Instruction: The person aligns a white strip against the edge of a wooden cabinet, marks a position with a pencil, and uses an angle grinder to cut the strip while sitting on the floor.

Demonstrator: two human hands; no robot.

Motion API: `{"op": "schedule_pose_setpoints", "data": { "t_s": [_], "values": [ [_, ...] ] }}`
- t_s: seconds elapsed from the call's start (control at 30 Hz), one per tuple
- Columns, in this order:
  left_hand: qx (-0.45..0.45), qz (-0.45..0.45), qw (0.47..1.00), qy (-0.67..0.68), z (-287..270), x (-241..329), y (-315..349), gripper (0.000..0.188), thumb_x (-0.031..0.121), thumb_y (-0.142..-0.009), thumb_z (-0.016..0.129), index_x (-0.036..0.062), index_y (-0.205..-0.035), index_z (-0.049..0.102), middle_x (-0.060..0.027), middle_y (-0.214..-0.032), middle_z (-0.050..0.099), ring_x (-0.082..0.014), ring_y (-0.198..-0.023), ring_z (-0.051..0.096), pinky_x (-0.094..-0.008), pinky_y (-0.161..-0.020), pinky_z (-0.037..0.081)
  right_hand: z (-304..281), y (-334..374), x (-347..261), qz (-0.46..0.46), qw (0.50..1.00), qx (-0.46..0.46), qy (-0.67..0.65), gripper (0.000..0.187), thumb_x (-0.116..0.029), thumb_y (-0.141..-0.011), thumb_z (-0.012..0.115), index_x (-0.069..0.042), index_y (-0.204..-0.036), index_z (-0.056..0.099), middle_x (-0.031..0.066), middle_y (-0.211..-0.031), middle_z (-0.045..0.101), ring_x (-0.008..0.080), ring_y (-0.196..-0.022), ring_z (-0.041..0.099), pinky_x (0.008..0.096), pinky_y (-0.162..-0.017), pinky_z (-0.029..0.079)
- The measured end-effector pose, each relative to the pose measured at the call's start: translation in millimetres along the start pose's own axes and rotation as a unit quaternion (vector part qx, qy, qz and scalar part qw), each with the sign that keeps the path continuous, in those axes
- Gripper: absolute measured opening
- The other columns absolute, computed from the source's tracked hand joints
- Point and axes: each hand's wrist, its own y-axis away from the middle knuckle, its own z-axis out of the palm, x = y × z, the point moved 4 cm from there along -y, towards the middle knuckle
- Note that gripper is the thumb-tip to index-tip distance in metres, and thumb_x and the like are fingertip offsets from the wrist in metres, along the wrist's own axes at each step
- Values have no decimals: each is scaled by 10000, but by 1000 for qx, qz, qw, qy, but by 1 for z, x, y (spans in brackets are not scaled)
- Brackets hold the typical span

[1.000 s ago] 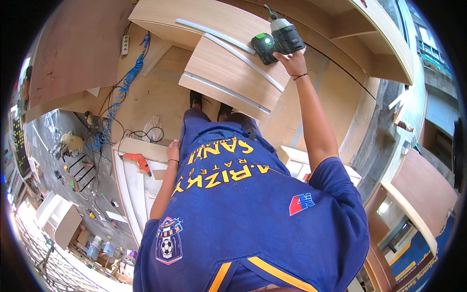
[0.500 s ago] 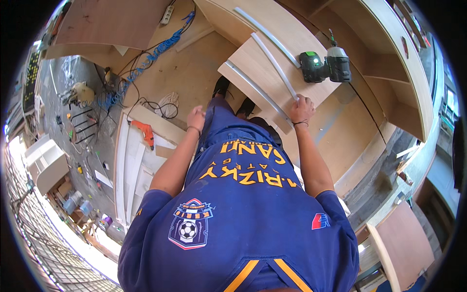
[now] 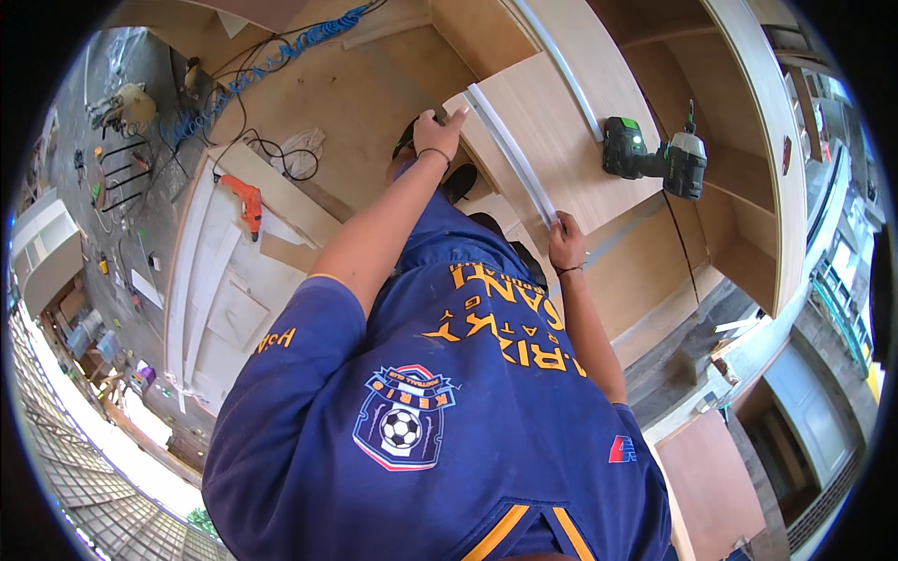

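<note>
A long white strip (image 3: 513,154) lies along the near edge of a pale wooden panel (image 3: 552,122). My right hand (image 3: 566,243) pinches its near end between thumb and fingers. At the panel's far left corner is my left hand (image 3: 438,136), close to the strip's other end, with thumb and forefinger apart and the other fingers curled. It holds nothing that I can see. Farther back on the panel rests a second slim, pale strip (image 3: 561,65). A black and green cordless driver (image 3: 655,159) lies to the right of that strip's end.
An open wooden cabinet carcass (image 3: 725,140) stands at the right. On the left, an orange corded drill (image 3: 245,204) lies on boards and offcuts. A coiled blue air hose (image 3: 318,35) and black cables run across the far left, beside a bundle of white cord (image 3: 301,150).
My left hand has reached forward and right, from beside my leg to the panel's corner. The white strip in my right hand has come down from mid-panel onto its near edge.
</note>
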Motion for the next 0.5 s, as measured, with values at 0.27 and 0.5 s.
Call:
{"op": "schedule_pose_setpoints", "data": {
  "t_s": [0.27,0.5],
  "values": [
    [-71,-95,993,1,13,24,7,815,591,-604,719,-89,-1027,565,-255,-1039,599,-340,-985,587,-375,-882,451,-1,0,18,9,999,-4,-46,197,-145,-832,552,-34,-984,609,147,-800,619,238,-717,608,314,-664,474],
    [-98,-153,983,11,18,28,3,840,599,-615,710,-103,-1046,548,-264,-1087,579,-342,-1006,580,-379,-892,450,0,-2,18,2,1000,-9,1,217,-171,-853,550,-37,-1010,615,113,-786,636,180,-733,612,286,-675,475]
  ]
}}
